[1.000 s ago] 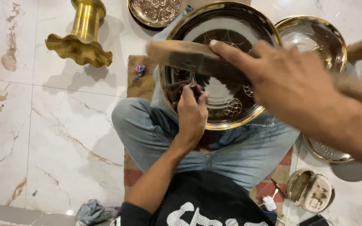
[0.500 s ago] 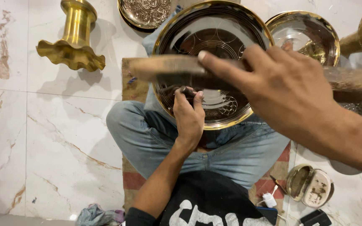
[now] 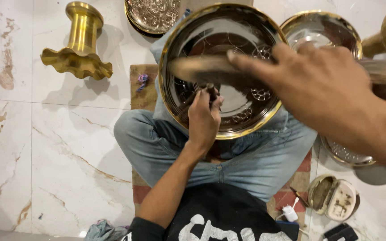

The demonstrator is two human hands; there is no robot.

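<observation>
Two hands at work over one large round bowl [image 3: 228, 44], dark polished metal inside with a bright brass-coloured rim, propped tilted on the lap of a person sitting cross-legged in blue jeans [image 3: 157, 143] on a marble floor [image 3: 45, 147]. Left hand [image 3: 204, 118]: fingers [image 3: 197, 100] curled tight around a short dark punch [image 3: 212, 92], its tip against the bowl's inner wall, near small engraved scale-like patches. Right hand [image 3: 322, 89]: close to the lens and blurred, fingers [image 3: 251, 67] wrapped over a long wooden mallet [image 3: 202, 69] held crosswise above the bowl. Past the bowl, a second shiny brass-rimmed dish [image 3: 322, 27], nothing visible in it; a flat embossed plate [image 3: 153, 15]; a brass pedestal stand [image 3: 79, 44] with a frilled base, lying on its side. Under the knees, a woven mat [image 3: 141, 87]. Lower right, a small open tin [image 3: 336, 198] holding brownish paste, grubby lid hinged back.
</observation>
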